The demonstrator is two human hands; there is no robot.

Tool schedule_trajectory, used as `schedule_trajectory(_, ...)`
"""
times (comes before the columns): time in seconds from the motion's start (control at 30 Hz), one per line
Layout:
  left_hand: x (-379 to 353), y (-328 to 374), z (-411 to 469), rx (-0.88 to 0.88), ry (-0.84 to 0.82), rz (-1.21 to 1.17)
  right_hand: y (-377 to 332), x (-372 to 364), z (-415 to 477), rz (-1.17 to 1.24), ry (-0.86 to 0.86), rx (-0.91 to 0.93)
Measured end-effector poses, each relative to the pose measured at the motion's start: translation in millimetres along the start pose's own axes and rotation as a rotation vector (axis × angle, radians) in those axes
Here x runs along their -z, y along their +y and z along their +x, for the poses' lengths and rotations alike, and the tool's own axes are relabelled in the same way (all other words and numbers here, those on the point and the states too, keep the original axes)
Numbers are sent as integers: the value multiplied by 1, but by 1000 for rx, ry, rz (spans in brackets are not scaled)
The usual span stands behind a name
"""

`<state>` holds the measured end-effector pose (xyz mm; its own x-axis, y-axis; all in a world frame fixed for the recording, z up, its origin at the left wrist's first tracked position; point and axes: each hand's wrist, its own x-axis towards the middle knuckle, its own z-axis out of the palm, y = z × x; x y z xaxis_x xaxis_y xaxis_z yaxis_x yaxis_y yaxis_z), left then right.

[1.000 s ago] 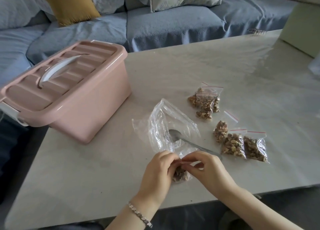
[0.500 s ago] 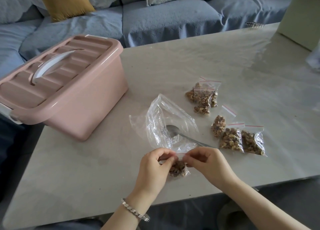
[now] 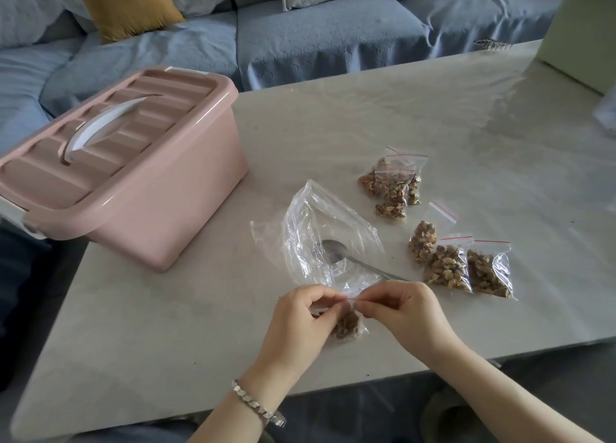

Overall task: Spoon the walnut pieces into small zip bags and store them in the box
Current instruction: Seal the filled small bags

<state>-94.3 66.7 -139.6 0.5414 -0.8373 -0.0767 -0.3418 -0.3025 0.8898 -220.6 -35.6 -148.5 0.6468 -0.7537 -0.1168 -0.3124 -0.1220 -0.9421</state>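
box (image 3: 140, 189): pink, lid on, left side of table (image 3: 166, 326); we can't see inside
big clear bag (image 3: 310, 239): mid-table, spoon (image 3: 336, 252) bowl inside
filled zip bags (image 3: 448, 269): walnuts, two clusters to its right
small zip bag (image 3: 346, 326): walnuts, near front edge
left hand (image 3: 300, 326), right hand (image 3: 403, 316): both pinch its top strip

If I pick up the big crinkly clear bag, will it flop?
Probably floppy: the big clear bag is thin, crumpled film. Likely light, since it looks nearly empty. The spoon resting in it might slide out.
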Motion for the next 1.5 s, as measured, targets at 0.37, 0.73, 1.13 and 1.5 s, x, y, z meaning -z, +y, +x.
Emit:
schedule_trajectory(0.37, 4, 5, 5, -218, -125, 233, 4, -2, -6, -88, 33, 186)
schedule_trajectory(0.73, 29, -13, -6, -174, -39, 203, 7, 1, -10, -86, 74, 216)
schedule_trajectory(1.13, 34, -7, -13, -168, -1, 250, -13, 9, -6, -395, -129, 232)
schedule_trajectory(1.5, 29, 26, -1, -190, 27, 218, -45, 76, 10, -338, 140, 129)
